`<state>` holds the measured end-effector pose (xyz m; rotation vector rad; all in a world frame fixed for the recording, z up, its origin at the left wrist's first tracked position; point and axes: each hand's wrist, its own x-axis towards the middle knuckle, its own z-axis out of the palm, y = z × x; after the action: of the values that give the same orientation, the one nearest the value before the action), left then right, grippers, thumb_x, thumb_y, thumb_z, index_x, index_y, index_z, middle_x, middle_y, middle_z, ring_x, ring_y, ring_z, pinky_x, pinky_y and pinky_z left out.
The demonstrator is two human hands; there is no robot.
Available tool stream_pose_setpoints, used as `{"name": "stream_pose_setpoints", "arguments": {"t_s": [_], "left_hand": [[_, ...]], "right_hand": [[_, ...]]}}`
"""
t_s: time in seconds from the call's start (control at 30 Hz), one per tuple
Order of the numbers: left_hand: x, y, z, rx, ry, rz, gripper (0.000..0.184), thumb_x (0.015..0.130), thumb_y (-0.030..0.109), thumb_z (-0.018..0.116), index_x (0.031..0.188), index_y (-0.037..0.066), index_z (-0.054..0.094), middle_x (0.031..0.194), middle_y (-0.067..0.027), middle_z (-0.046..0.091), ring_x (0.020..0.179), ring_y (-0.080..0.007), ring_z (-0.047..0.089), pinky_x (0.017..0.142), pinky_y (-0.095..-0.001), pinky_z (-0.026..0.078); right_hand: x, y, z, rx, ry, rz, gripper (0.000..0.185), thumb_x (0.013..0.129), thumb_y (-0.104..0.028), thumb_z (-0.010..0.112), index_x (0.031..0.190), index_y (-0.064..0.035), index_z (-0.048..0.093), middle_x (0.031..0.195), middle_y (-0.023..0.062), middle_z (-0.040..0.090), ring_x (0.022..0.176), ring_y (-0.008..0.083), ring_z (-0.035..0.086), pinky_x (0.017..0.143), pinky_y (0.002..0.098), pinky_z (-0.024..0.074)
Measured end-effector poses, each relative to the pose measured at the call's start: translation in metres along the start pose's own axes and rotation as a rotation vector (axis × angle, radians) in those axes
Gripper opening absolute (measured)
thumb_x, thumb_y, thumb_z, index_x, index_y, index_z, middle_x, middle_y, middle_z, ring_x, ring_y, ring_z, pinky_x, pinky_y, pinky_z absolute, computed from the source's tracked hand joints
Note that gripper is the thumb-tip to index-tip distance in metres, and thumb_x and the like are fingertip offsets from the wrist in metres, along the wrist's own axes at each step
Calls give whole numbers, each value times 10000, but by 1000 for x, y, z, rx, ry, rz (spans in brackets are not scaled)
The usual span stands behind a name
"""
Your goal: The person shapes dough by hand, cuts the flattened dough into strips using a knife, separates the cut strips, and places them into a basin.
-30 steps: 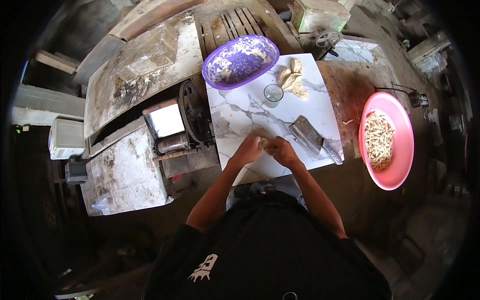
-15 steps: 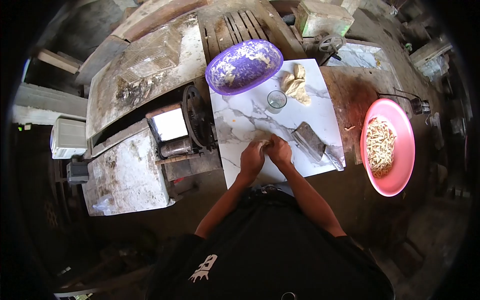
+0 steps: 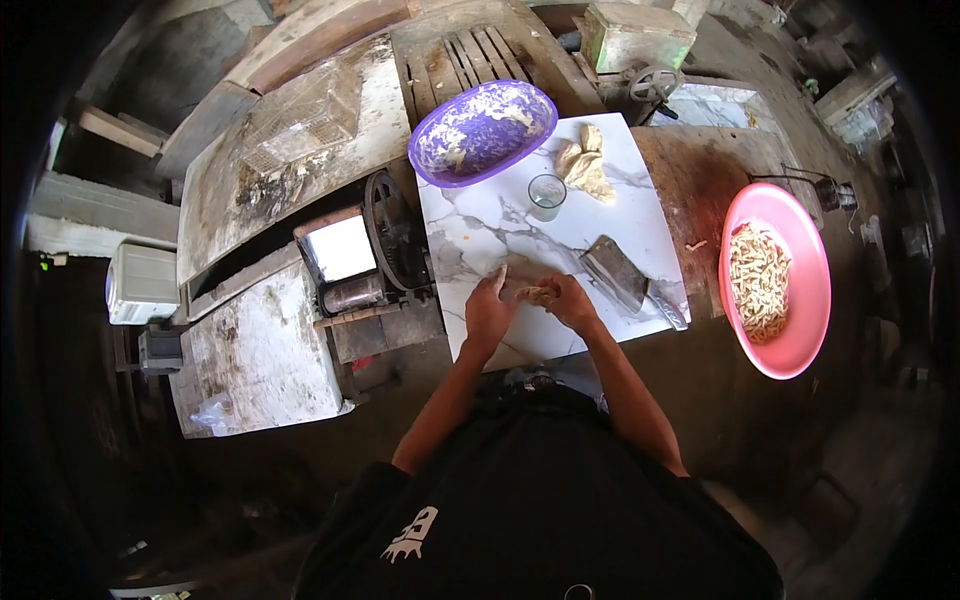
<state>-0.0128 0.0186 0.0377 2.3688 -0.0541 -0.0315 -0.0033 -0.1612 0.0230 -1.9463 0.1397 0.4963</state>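
Over the marble-patterned board [image 3: 470, 215], my right hand [image 3: 577, 306] grips a small yellowish piece of dough [image 3: 542, 294] between thumb and fingers. Close by on its left is my left hand [image 3: 488, 314], apart from the dough, fingers raised and whitish at the tips, with nothing seen in it. A cleaver [image 3: 615, 273] lies right of my right hand, its handle toward the near right corner. Farther back stand a clear glass [image 3: 547, 196] and a larger lump of dough [image 3: 585, 168]. The purple basin [image 3: 483, 133], smeared with dough, sits at the board's back left.
A pink basin [image 3: 812, 290] holding many short dough pieces stands to the right. On the left is a machine with a roller and large dark wheel [image 3: 392, 232], beside a stained white tabletop [image 3: 255, 350]. Behind it lies a plastic crate [image 3: 310, 120].
My hands were together and have moved apart, leaving the dough piece showing in my right hand. The view has shifted slightly.
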Motion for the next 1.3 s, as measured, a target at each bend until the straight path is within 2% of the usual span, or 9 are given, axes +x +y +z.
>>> {"name": "stream_pose_setpoints", "arguments": {"t_s": [0.07,0.13,0.33,0.5,0.63,0.87,0.97,1.13,1.3], "left_hand": [[1,-12,7,39,137,204,335,866,246,646,1110,16,657,941,-182,644,886,-358,620,802,-416,495],[-1,-9,5,44,-17,158,328,857,232,641,1103,16,653,963,-187,639,917,-355,615,823,-426,491],[-20,8,14,146,-86,238,190,855,180,605,973,38,653,1006,-153,586,943,-335,592,786,-444,510],[-17,4,5,152,-171,287,152,848,161,615,927,36,651,950,-134,567,903,-333,587,747,-448,512],[-15,-9,10,167,-224,381,206,878,218,600,980,41,628,959,-141,580,904,-336,587,766,-450,493],[-13,-17,8,269,-216,555,366,869,254,611,1164,44,560,1078,-173,567,972,-343,576,809,-465,479],[-23,-5,-15,438,-279,476,428,828,264,656,1167,14,576,1093,-143,551,1043,-303,553,810,-438,463],[-36,-7,-16,483,-237,332,500,833,330,654,1248,69,556,1113,-143,549,1060,-307,540,840,-443,437],[-35,-6,-12,485,-261,335,564,871,391,609,1352,122,491,1226,-194,525,1122,-357,524,907,-477,422]], "right_hand": [[0,23,3,-23,-31,-93,340,825,28,613,1166,19,604,984,116,661,860,198,667,750,293,535],[0,29,6,-7,153,-288,322,819,-97,650,1133,-25,657,940,127,694,806,223,671,743,342,541],[-26,-6,-3,130,13,-6,430,840,-51,648,1267,-54,595,1008,117,674,922,178,657,755,300,523],[-10,8,15,-233,249,-217,378,781,-147,728,1133,-58,625,972,140,667,852,255,650,745,372,516],[2,10,23,-266,324,-94,331,732,-224,768,965,-56,603,911,170,644,848,351,635,736,446,503],[21,-21,31,-411,342,-63,287,754,-227,749,963,-67,633,945,212,660,885,369,651,748,457,520],[24,-19,18,-379,210,-6,269,796,-242,743,959,-41,670,895,200,689,791,323,690,689,404,551],[14,-10,13,257,266,163,307,877,-255,704,960,38,668,790,124,698,629,177,676,561,301,554],[10,18,16,7,402,-65,259,880,-211,686,998,17,652,917,142,672,657,208,663,570,331,552]]}}
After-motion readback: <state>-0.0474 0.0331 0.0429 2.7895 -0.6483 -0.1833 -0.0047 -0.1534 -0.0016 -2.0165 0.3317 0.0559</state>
